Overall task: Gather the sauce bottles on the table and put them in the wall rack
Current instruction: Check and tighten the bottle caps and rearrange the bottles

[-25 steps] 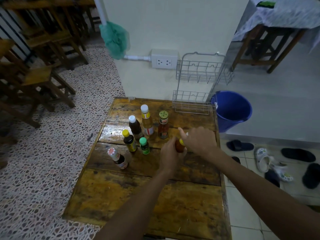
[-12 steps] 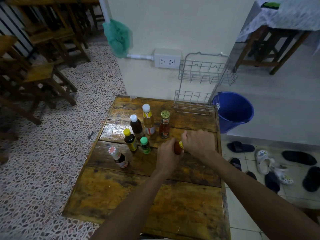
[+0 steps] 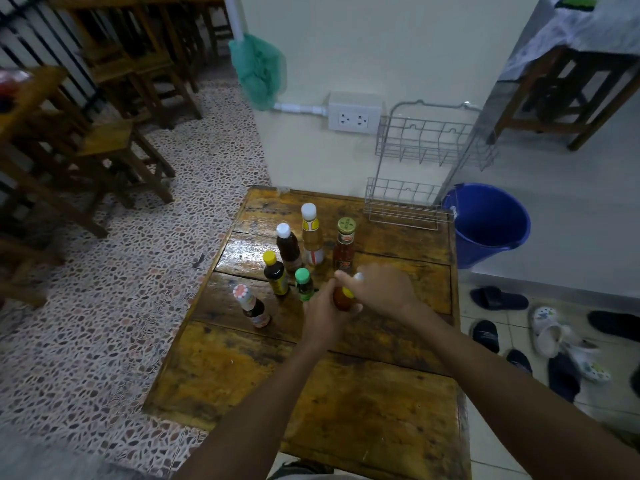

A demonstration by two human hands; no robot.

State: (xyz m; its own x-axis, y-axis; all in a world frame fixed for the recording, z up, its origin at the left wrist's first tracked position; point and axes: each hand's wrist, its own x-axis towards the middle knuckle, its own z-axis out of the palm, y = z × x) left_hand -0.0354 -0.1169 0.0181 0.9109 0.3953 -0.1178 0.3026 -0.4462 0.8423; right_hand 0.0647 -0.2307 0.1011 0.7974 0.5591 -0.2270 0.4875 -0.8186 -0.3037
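While six sauce bottles stand grouped on the wooden table (image 3: 346,393), a seventh, the orange-brown sauce bottle (image 3: 343,298) with a yellow neck band, sits between both hands near the table's middle. Compared with half a second earlier, the hands have barely shifted. The left hand (image 3: 323,313) curls round the bottle's body; the right hand (image 3: 379,289) pinches its white cap (image 3: 358,277). The wire wall rack (image 3: 415,168) hangs behind.

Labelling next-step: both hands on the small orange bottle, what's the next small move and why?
Probably lift the small orange sauce bottle toward the wire wall rack: the left hand grips its body, the right hand holds its top, and both rack shelves look empty.
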